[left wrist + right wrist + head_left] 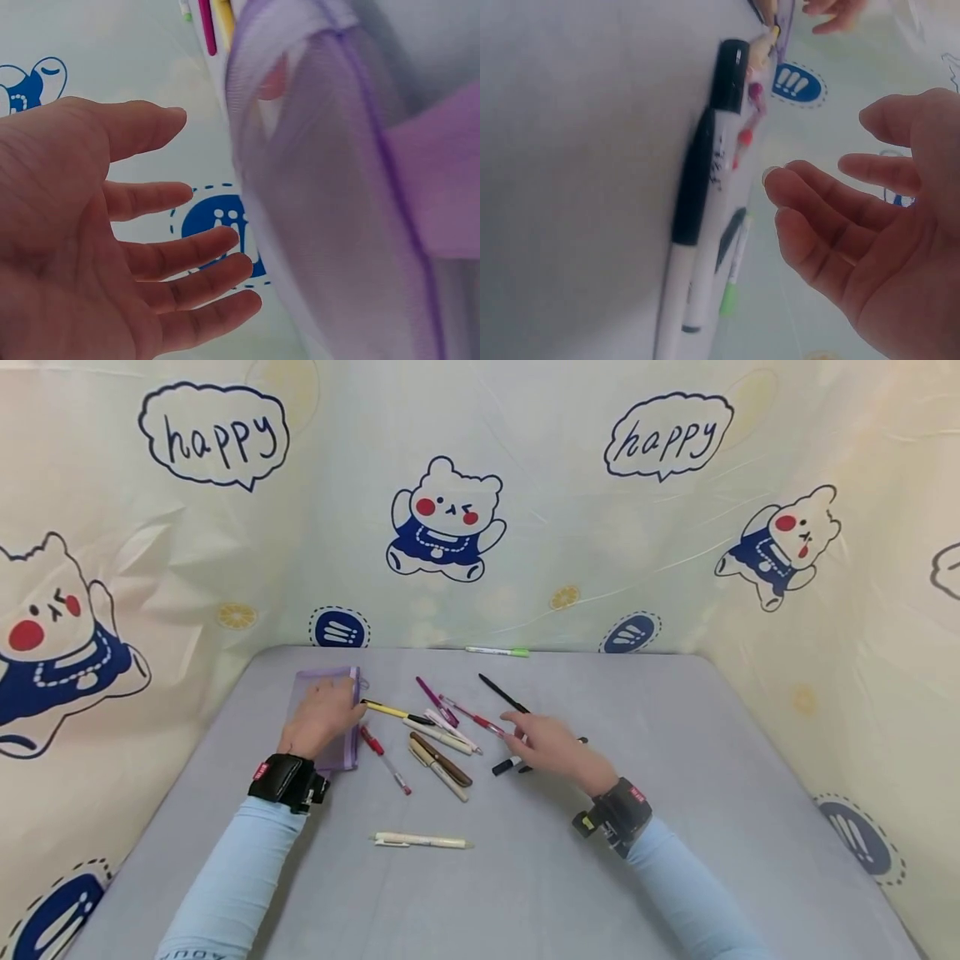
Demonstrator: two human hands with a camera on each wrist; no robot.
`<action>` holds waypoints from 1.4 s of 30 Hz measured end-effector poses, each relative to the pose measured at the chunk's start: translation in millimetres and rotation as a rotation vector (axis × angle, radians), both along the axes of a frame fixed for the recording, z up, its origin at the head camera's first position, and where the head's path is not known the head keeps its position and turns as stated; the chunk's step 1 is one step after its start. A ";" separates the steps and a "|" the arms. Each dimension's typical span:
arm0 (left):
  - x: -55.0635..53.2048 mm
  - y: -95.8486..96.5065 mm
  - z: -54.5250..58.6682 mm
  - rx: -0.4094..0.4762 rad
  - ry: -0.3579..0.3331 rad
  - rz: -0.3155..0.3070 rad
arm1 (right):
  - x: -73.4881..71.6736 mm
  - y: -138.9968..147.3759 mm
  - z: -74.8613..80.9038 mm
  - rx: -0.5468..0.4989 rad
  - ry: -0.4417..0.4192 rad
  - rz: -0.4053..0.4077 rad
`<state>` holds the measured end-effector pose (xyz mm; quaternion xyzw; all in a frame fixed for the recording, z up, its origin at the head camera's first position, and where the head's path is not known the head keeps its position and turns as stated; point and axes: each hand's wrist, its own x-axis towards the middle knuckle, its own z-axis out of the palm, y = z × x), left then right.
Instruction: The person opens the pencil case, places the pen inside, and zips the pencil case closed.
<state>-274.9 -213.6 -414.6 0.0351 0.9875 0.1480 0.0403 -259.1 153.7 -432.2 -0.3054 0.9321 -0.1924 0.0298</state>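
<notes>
My left hand [322,714] is over a purple mesh pouch [343,757] at the table's left. In the left wrist view its fingers are spread and relaxed, holding nothing, beside the pouch [322,195]. My right hand [558,750] hovers above two white markers with black caps, one marker [729,82] lying alongside the other [694,187]. Its fingers bend loosely around nothing. Close to those fingertips lies a red pen [487,724]; contact cannot be told. A yellow pen with black ends [390,710] points at my left thumb.
Between the hands lie a clear red-capped pen [386,762], a brown pen [442,760], a magenta pen [437,700] and several cream pens. A black pen [502,692] and a green-tipped marker [497,652] lie farther back. One cream pen [422,841] is nearer the front.
</notes>
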 end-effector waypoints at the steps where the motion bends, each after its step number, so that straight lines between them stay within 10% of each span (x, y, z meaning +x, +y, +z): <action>1: 0.8 -0.7 -1.5 -0.005 -0.004 0.009 | 1.5 -2.3 -1.9 0.007 0.002 0.012; 42: -5.5 -7.3 -28.9 0.090 -0.146 0.143 | 44.3 -60.6 -26.2 0.033 -0.150 0.384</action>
